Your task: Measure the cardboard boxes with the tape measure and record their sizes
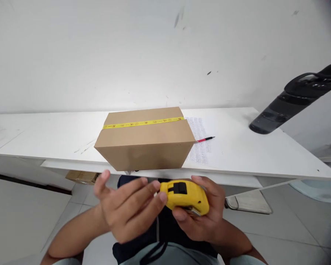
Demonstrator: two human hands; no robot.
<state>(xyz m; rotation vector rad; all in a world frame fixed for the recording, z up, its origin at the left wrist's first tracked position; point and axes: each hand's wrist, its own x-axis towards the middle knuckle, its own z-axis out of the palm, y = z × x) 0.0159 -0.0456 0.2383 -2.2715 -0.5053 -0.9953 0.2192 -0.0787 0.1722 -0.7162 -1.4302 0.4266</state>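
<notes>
Facing a white table (237,147) against a wall (127,51), right hand (213,211) grips tape measure (191,195); left hand (124,213) unclear.

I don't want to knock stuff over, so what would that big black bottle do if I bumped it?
The bottle would probably tip, since it looks tall with a narrow base. It might then roll, because its sides look rounded. It could also feel slippery, as its surface looks smooth and shiny.
</notes>
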